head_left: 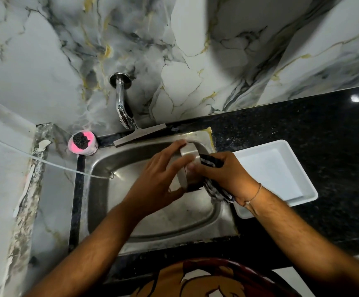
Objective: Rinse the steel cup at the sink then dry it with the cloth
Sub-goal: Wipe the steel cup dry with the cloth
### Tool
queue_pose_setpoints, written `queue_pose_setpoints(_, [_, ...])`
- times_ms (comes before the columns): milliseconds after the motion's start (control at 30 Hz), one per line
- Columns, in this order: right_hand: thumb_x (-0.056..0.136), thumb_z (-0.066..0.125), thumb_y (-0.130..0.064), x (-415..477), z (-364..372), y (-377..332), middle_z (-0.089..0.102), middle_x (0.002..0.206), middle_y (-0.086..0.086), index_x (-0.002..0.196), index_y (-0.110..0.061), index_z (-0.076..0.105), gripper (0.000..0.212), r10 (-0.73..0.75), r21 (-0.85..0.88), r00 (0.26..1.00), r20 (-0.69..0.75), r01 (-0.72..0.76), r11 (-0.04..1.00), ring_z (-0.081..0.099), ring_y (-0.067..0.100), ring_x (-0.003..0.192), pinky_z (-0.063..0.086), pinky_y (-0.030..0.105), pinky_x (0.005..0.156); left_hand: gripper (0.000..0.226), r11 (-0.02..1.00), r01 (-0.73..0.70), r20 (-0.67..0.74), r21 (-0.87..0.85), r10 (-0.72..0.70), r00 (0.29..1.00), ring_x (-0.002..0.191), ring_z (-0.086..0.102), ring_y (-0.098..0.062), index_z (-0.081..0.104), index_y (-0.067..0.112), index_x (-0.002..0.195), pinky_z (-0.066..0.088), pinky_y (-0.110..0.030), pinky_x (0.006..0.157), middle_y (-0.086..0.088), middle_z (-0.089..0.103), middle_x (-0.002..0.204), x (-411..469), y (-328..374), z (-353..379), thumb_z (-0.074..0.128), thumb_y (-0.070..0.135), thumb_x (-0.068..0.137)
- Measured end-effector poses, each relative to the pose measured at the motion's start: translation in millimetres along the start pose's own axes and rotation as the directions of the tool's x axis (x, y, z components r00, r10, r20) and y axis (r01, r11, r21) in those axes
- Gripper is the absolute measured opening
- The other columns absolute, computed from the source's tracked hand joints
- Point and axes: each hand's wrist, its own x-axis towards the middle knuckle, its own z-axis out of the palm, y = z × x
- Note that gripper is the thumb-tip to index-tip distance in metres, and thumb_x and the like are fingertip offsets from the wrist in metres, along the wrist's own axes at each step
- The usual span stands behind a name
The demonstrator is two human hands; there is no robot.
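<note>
Left hand (160,175) grip round steel cup (188,166) — cloth (216,190) rightward.

One cup (188,166), one cloth (215,189), one tray (281,146)

A white tray (281,168) sits on the black speckled bench (313,136), just right of the basin. At the back left corner stands a pink tub (83,144) topped with a dark scrubber (81,139). Marbled tiles (174,50) line the wall behind.
</note>
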Motion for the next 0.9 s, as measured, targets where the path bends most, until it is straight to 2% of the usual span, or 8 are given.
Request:
queue_pose_setpoints(67, [0.062,0.092,-0.073,0.6,-2.5,1.6,0.079,0.080,0.033,0.084,0.005,0.082,0.081,-0.055,-0.059,0.998,0.005,0.056,0.997,0.070,0.024,0.072,0.056,0.038,0.069,0.117,0.929,0.177,0.032,-0.326,-0.176,0.984,0.163,0.039,-0.019,0.016,0.040,0.172,0.048,-0.039,0.126,-0.001,0.023,0.182,-4.8,1.5,4.2,0.092,0.053,0.084])
queue_pose_setpoints(200, [0.075,0.091,-0.065,-1.2,-3.3,7.8,0.073,0.063,0.020,0.080,-0.001,0.082,0.065,-0.043,-0.072,0.999,0.017,0.044,0.996,0.066,0.011,0.061,0.049,0.020,0.055,0.128,0.477,0.528,0.274,-0.703,-0.504,0.819,0.125,0.076,-0.016,0.020,0.063,0.164,0.066,-0.029,0.094,0.012,0.056,0.156,1.6,5.7,1.8,0.100,0.067,0.064])
queue_pose_setpoints(267, [0.096,0.083,-0.042,-1.0,-3.1,13.1,0.079,0.063,-0.004,0.081,-0.019,0.088,0.028,0.026,0.039,0.998,0.052,-0.028,0.999,0.072,0.000,0.059,0.054,0.012,0.057,0.129,0.572,0.519,0.252,-0.635,-0.482,0.839,0.124,0.077,-0.020,0.023,0.061,0.164,0.069,-0.036,0.092,0.008,0.054,0.158,1.3,3.3,-0.5,0.102,0.063,0.063])
queue_pose_setpoints(400, [0.104,0.068,-0.050,4.6,1.3,13.5,0.085,0.081,-0.002,0.101,-0.021,0.089,0.036,0.246,0.423,0.950,0.192,-0.306,0.853,0.081,0.006,0.068,0.062,0.017,0.059,0.112,0.970,0.186,0.079,-0.154,-0.175,0.981,0.138,0.060,-0.021,0.024,0.054,0.160,0.064,-0.045,0.103,0.010,0.025,0.175,-1.1,-3.5,-0.3,0.093,0.054,0.073])
queue_pose_setpoints(467, [0.113,0.056,-0.052,13.1,-1.6,10.9,0.084,0.113,0.015,0.130,-0.006,0.079,0.054,0.325,0.625,0.863,0.388,-0.505,0.595,0.083,0.022,0.092,0.066,0.027,0.081,0.094,0.998,0.049,0.043,0.025,-0.051,0.998,0.143,0.054,-0.035,0.028,0.042,0.158,0.060,-0.049,0.106,-0.009,0.019,0.176,-2.9,-3.6,7.3,0.085,0.049,0.083])
queue_pose_setpoints(533, [0.114,0.048,-0.054,23.8,-3.8,7.3,0.072,0.126,0.019,0.135,0.000,0.073,0.063,0.432,0.606,0.782,0.449,-0.621,0.497,0.071,0.026,0.099,0.050,0.026,0.097,0.080,0.995,-0.032,-0.011,0.094,0.033,0.999,0.152,0.044,-0.047,0.034,0.033,0.152,0.056,-0.058,0.113,-0.020,0.019,0.172,-10.6,-2.5,22.9,0.085,0.040,0.092])
queue_pose_setpoints(733, [0.106,0.066,-0.045,20.8,-6.6,23.4,0.076,0.060,-0.005,0.095,-0.022,0.069,0.026,0.591,0.595,0.805,0.050,-0.499,0.630,0.072,0.009,0.048,0.059,0.019,0.048,0.073,0.984,-0.111,-0.075,0.141,0.123,0.990,0.161,0.027,-0.059,0.035,0.036,0.158,0.046,-0.071,0.120,-0.022,0.028,0.165,-29.4,-16.3,48.1,0.082,0.034,0.101])
queue_pose_setpoints(900, [0.099,0.074,-0.021,18.7,-62.6,48.5,0.074,0.105,0.013,0.124,-0.005,0.080,0.031,0.531,0.697,0.836,0.136,-0.462,0.548,0.072,0.023,0.094,0.062,0.032,0.093,0.109,0.962,0.256,-0.121,-0.092,-0.266,0.956,0.154,0.043,-0.039,0.033,0.024,0.158,0.044,-0.066,0.119,-0.016,0.039,0.166,-27.6,-4.4,56.7,0.094,0.057,0.074])
